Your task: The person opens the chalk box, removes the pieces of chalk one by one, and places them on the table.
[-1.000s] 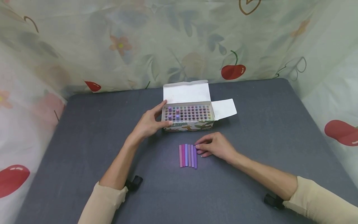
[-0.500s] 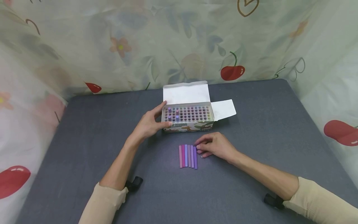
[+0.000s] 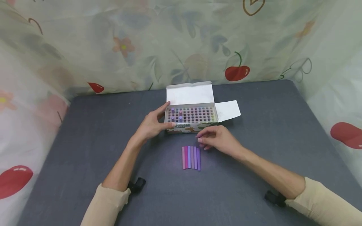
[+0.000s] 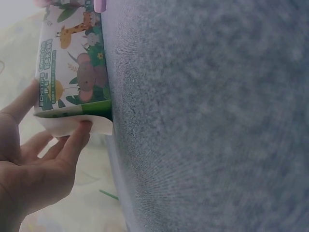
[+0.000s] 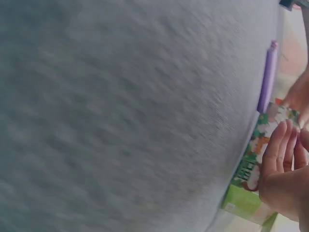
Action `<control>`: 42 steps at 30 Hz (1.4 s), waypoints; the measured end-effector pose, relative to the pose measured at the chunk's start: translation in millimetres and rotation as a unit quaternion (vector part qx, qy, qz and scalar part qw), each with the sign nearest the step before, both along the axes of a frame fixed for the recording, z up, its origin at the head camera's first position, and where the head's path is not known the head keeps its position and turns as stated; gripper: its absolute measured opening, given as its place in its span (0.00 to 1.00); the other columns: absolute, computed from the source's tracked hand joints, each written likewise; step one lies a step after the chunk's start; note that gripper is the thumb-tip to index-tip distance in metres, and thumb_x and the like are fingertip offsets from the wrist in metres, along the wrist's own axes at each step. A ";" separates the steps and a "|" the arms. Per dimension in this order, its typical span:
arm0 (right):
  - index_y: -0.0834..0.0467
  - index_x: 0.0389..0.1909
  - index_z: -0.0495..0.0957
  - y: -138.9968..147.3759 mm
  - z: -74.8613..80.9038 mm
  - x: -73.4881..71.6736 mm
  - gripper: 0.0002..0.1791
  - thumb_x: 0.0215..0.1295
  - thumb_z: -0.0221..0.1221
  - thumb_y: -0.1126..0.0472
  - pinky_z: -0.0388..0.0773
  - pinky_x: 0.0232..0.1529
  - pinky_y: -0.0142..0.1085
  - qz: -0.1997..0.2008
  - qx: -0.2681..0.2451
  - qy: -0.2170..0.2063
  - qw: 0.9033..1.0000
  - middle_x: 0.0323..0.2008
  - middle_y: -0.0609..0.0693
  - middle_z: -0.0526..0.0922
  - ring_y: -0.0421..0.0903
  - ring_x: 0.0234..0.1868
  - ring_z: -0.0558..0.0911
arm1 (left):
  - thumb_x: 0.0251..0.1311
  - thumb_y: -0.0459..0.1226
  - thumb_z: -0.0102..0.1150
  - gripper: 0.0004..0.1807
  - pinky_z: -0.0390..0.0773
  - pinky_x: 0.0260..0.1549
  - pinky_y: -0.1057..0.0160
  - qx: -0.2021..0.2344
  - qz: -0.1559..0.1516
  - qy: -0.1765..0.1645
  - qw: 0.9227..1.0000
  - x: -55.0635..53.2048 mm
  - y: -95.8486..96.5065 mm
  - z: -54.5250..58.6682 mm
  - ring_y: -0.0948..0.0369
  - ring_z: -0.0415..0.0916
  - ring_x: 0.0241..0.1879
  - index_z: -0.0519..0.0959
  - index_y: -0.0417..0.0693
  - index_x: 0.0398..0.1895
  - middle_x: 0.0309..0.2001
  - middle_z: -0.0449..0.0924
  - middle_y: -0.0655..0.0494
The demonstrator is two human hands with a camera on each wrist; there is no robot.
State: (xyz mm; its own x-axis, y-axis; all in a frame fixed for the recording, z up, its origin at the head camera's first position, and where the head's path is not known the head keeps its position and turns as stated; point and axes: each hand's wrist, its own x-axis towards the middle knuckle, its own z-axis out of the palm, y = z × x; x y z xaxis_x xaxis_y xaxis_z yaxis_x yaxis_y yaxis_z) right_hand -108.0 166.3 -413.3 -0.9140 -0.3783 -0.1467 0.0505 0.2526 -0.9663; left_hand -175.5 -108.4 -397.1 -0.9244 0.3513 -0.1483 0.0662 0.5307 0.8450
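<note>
An open cardboard box [image 3: 195, 127] printed with animals stands mid-table, its holed inner tray [image 3: 198, 114] holding several purple and pink chalk sticks upright at the left. My left hand [image 3: 151, 124] grips the box's left end, thumb at the front and fingers behind; the left wrist view shows those fingers touching the end flap [image 4: 79, 124]. Several pink, blue and purple chalk sticks [image 3: 191, 158] lie side by side before the box. Above their far ends hovers my right hand [image 3: 219, 138], fingers loosely bent, no chalk visible in it; its fingertips look purple-tinted. Violet chalk [image 5: 268, 79] shows in the right wrist view.
The box's white lid [image 3: 190, 93] stands up at the back, and a side flap [image 3: 227, 110] sticks out to the right. Grey cloth covers the table [image 3: 254, 125]. A printed curtain [image 3: 169, 40] hangs behind and at both sides.
My right hand has come off the rightmost chalk stick and risen toward the box. The row of chalk stays in place, and my left hand keeps its grip on the box.
</note>
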 end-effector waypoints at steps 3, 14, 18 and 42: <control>0.68 0.44 0.84 0.1 7.9 -3.7 0.12 0.63 0.67 0.65 0.84 0.36 0.46 0.002 0.010 0.022 1.000 0.35 0.61 0.86 0.57 0.34 0.86 | 0.60 0.43 0.70 0.46 0.63 0.67 0.48 0.001 0.003 -0.003 1.000 -0.2 0.2 -0.5 0.54 0.55 0.74 0.55 0.68 0.78 0.76 0.57 0.54; 0.62 0.43 0.85 -4.4 30.5 -19.0 0.09 0.62 0.68 0.64 0.84 0.36 0.45 0.002 0.016 0.088 0.996 0.34 0.56 0.87 0.56 0.31 0.86 | 0.59 0.42 0.71 0.45 0.67 0.64 0.46 0.008 0.013 -0.011 1.000 -1.3 1.1 0.6 0.52 0.57 0.74 0.58 0.66 0.77 0.77 0.55 0.55; 0.60 0.42 0.86 -7.5 36.7 -27.5 0.09 0.62 0.68 0.63 0.83 0.38 0.44 -0.002 0.025 0.112 0.993 0.35 0.54 0.87 0.55 0.32 0.86 | 0.59 0.42 0.71 0.45 0.68 0.64 0.46 0.010 0.013 -0.013 1.000 -2.2 0.5 0.8 0.52 0.56 0.74 0.58 0.67 0.77 0.77 0.55 0.55; 0.59 0.47 0.85 -28.2 41.6 -83.6 0.12 0.63 0.67 0.62 0.82 0.40 0.36 -0.001 0.078 0.139 0.987 0.42 0.51 0.87 0.46 0.39 0.86 | 0.58 0.41 0.72 0.45 0.69 0.63 0.48 0.016 0.018 -0.020 1.000 -1.3 -0.5 -0.1 0.52 0.57 0.73 0.59 0.67 0.77 0.75 0.59 0.51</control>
